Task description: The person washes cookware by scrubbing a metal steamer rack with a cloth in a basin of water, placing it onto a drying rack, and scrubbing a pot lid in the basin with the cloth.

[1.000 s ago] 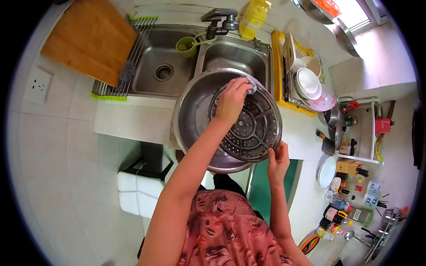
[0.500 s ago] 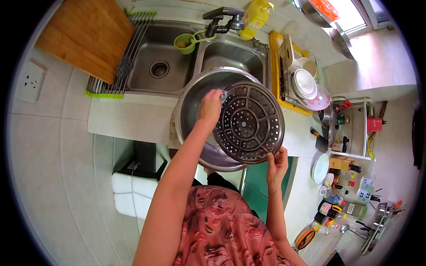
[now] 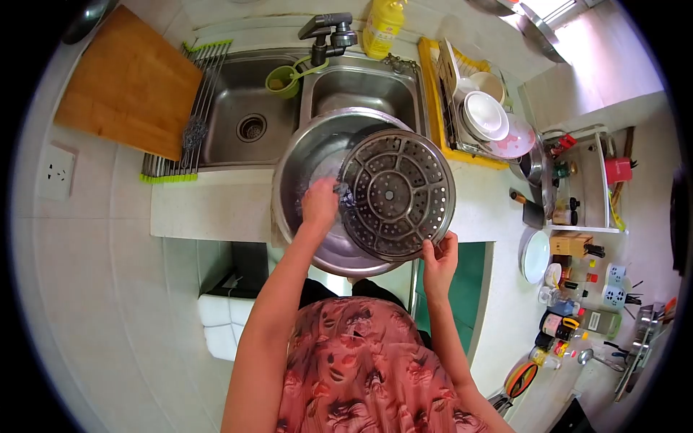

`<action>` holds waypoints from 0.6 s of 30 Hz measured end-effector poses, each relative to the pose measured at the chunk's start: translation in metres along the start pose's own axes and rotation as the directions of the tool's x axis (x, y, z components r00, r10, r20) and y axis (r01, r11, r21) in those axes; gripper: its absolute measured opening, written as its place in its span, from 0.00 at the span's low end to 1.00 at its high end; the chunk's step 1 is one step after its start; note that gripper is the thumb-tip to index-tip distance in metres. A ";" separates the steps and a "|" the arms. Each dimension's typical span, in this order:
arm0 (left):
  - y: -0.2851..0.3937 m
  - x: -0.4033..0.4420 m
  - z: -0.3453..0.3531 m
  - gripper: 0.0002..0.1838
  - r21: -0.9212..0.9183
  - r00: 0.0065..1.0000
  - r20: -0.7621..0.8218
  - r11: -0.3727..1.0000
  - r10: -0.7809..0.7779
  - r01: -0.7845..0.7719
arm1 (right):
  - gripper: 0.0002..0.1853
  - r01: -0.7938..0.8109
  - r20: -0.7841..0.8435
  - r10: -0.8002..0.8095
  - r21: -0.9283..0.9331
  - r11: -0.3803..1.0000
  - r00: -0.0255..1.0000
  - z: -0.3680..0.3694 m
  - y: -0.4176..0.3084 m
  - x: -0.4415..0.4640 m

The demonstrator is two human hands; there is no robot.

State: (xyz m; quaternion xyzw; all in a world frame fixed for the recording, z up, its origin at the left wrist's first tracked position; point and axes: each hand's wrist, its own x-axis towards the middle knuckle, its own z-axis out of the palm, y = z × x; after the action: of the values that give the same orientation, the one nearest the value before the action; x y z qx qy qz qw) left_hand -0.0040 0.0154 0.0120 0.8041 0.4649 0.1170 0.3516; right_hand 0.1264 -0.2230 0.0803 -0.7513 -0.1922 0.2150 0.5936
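A round metal steamer rack (image 3: 390, 224) full of holes is tilted over the right part of a large steel basin (image 3: 294, 155). My right hand (image 3: 440, 265) pinches the rack's lower right rim, thumb on top. Closed and slightly blurred, my left hand (image 3: 320, 206) is over the basin beside the rack's left edge. A small greyish wad (image 3: 341, 191) shows at its fingertips, too blurred to name. Water appears to lie in the basin around that hand.
Behind the basin is a double sink (image 3: 249, 101) with a faucet (image 3: 328, 36) and a green ladle (image 3: 284, 81). A cutting board (image 3: 130, 86) leans at left. A dish rack (image 3: 451, 94) with bowls (image 3: 485, 115) stands right; a cleaver (image 3: 532, 211) lies nearby.
My left hand has moved from the rack's upper left rim down beside its left edge. My right hand keeps its hold on the rim. The view has shifted slightly.
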 end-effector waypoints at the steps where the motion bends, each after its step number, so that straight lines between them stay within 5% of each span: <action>1: 0.010 -0.004 0.002 0.15 -0.100 0.996 -0.050 0.992 0.069 -0.074 | 0.14 -0.022 -0.009 0.022 0.007 1.000 1.000 0.001 -0.002 0.000; 4: 0.048 -0.025 0.012 0.15 -0.319 0.958 -0.150 0.905 0.245 -0.281 | 0.15 -0.084 0.000 0.084 0.072 0.994 0.996 0.002 -0.004 0.001; 6: 0.051 -0.036 0.033 0.12 -0.235 0.929 -0.116 0.899 0.351 -0.369 | 0.15 -0.113 0.008 0.113 0.104 0.988 0.994 0.003 -0.002 0.002; 9: 0.026 -0.020 0.045 0.10 -0.054 0.915 -0.154 0.922 0.372 -0.384 | 0.15 -0.124 -0.010 0.126 0.098 0.987 0.992 0.000 0.010 0.003; 13: 0.011 0.009 0.018 0.13 0.116 0.983 0.033 0.976 0.181 -0.183 | 0.16 -0.107 -0.006 0.108 0.081 0.991 0.994 -0.003 0.021 -0.002; 17: 0.050 -0.012 0.026 0.13 -0.128 0.871 -0.146 0.864 0.469 -0.487 | 0.16 -0.131 0.031 0.129 0.085 0.988 0.991 -0.003 0.016 -0.001; 18: 0.055 -0.015 0.032 0.10 -0.120 0.846 -0.075 0.838 0.527 -0.532 | 0.16 -0.167 0.031 0.165 0.093 0.982 0.986 -0.003 0.014 -0.001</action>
State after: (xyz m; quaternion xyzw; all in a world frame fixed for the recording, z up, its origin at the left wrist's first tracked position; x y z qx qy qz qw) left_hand 0.0414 -0.0291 0.0283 0.8729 0.2221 0.2566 0.3504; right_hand 0.1273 -0.2287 0.0676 -0.7329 -0.1253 0.2814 0.6066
